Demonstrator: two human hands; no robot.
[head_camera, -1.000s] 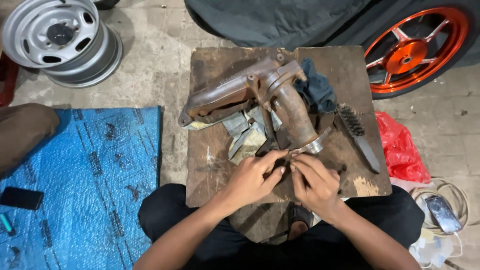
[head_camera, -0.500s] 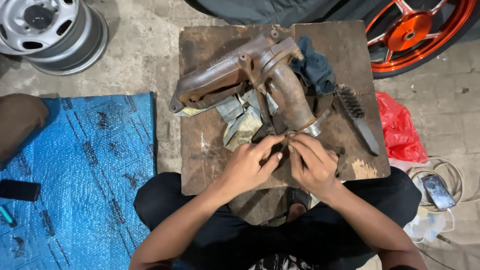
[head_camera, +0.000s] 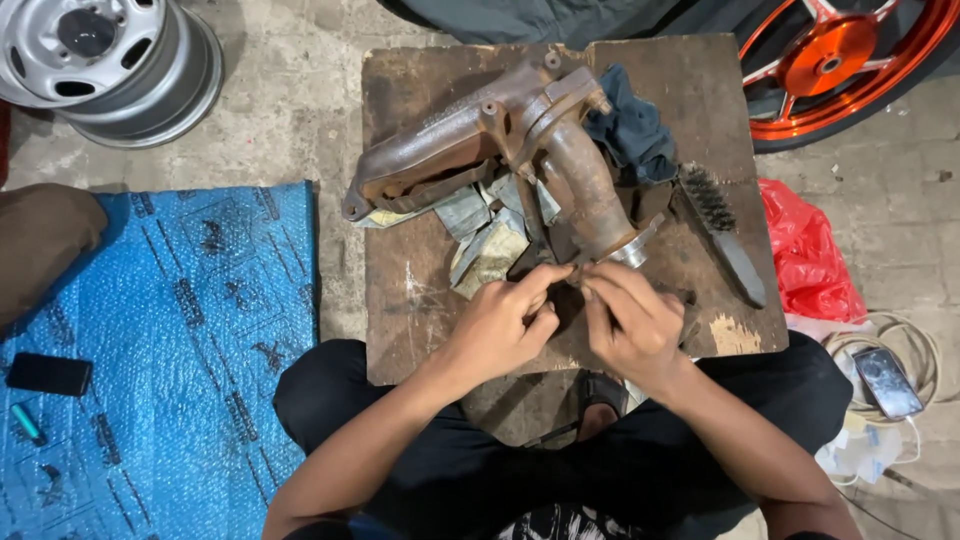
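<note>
Rusty metal, a bent exhaust pipe (head_camera: 520, 150), lies across the middle of the wooden board (head_camera: 420, 290), its flanged mouth toward the near edge. Just below that mouth the left hand (head_camera: 500, 325) and right hand (head_camera: 630, 320) meet, fingers pinched together on something small and dark that I cannot make out. A wire brush (head_camera: 722, 232) lies by the right edge, a dark rag (head_camera: 630, 130) behind the pipe.

The pipe (head_camera: 520, 150) is rough, rusty cast metal on a scuffed, stained wooden worktop (head_camera: 420, 290). Nearby lie a matt dark cloth (head_camera: 630, 135), glossy red plastic bag (head_camera: 805, 255) and shiny blue bubble wrap (head_camera: 170, 350).
</note>
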